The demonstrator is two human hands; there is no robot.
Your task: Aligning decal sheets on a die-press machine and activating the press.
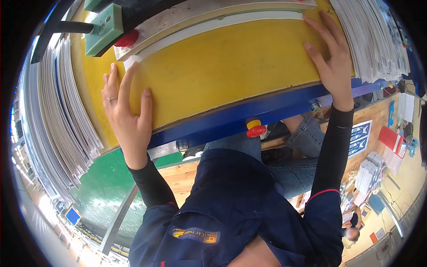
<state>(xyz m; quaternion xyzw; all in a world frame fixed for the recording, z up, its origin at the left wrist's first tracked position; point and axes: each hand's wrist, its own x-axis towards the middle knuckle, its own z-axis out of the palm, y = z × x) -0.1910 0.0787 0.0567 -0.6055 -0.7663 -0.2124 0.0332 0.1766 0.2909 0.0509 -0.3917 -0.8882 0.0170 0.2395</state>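
Note:
My left hand lies with fingers spread on the yellow work surface. Its index fingertip is close to the left end of a narrow white strip, apparently paper. My right hand is also open, fingers apart, at the right side of the surface. Its fingertips reach near the strip's right end. Along the far side, a long metal bar runs just behind the strip, which may go under it; I cannot tell how far. Neither hand grips anything.
Tall stacks of printed sheets stand on both sides. A green block and a red knob sit at the far left. The blue front edge carries a red-and-yellow button. Another person is at the lower right.

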